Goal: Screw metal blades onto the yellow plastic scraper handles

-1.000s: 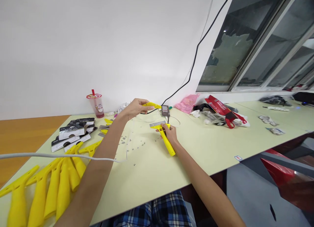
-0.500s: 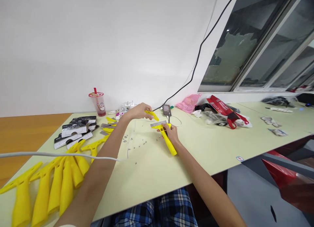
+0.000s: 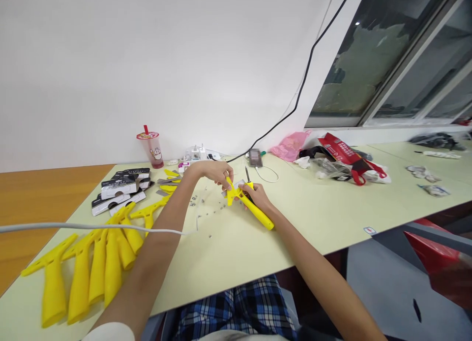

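Note:
My left hand point(image 3: 215, 171) is closed on a small yellow plastic plate point(image 3: 231, 193), which lies across the head of a yellow scraper point(image 3: 261, 215). Part of a metal blade point(image 3: 239, 183) shows at that head. Wrapped round the scraper's neck, my right hand point(image 3: 260, 198) also keeps a screwdriver point(image 3: 248, 175) in its grip, shaft pointing up and away. The fingertips of both hands nearly meet at the scraper head, and the fit of plate and blade is partly hidden. Several small screws or nuts point(image 3: 210, 236) are scattered on the table below.
Several yellow scraper handles point(image 3: 77, 292) lie at left, with black-and-white boxes point(image 3: 118, 187) and loose blades and plates point(image 3: 168, 188) behind. A pink cup point(image 3: 155, 154) stands by the wall. A white cable point(image 3: 92, 226) crosses in front of my left arm. Bags point(image 3: 342, 159) lie at right.
My left hand has brought the yellow plate down onto the scraper head; before, it was held above it. The right hand still has the scraper and screwdriver. The view has shifted slightly.

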Available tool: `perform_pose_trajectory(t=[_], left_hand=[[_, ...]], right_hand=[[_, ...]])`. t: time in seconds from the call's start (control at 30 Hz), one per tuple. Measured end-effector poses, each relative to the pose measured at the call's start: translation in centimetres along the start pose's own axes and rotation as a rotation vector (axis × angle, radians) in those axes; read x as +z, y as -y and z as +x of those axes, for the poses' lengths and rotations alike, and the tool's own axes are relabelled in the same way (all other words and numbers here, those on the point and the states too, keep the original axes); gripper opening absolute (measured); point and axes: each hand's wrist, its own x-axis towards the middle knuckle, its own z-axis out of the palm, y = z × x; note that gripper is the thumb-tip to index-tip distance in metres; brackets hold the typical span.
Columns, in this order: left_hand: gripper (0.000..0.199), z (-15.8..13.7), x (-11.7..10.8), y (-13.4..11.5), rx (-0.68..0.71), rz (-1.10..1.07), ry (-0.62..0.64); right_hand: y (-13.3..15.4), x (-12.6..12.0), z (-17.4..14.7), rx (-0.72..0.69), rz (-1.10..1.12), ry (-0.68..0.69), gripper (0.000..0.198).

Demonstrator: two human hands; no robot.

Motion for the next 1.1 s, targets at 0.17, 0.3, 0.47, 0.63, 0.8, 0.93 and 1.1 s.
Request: perform_pose_trajectory(t=[0.17, 0.3, 0.47, 0.63, 0.8, 0.93, 1.1], left_hand=[[0.041, 1.7, 0.8, 0.7, 0.057, -0.024, -0.032], [0.048, 2.7, 1.4, 1.0, 0.077, -0.059, -0.088], [0.052, 3.8, 2.1, 1.7, 0.104, -0.231, -0.163], [0.045, 4.7, 2.3, 2.5, 0.121, -0.367, -0.330], [0.037, 5.3, 2.7, 2.9, 0.161, -0.342, -0.345], [0.030, 5.8, 3.4, 2.9, 0.128, -0.163, -0.317], [0.034, 5.8, 3.9, 2.4, 0.093, -0.047, -0.318]], right_hand=[[-0.2, 0.4, -0.2, 0.023, 0.000, 0.037, 0.038], [-0.1, 0.3, 0.0, 0.052, 0.010, -0.009, 0.031], [0.5, 0.0, 0.2, 0.102, 0.030, -0.069, 0.031], [0.7, -0.2, 0.3, 0.141, 0.052, -0.071, 0.026], [0.6, -0.3, 0.4, 0.181, 0.058, -0.058, 0.022], [0.5, -0.6, 0.7, 0.223, 0.048, -0.067, 0.020], [0.6, -1.2, 0.8, 0.257, 0.020, -0.102, 0.020]])
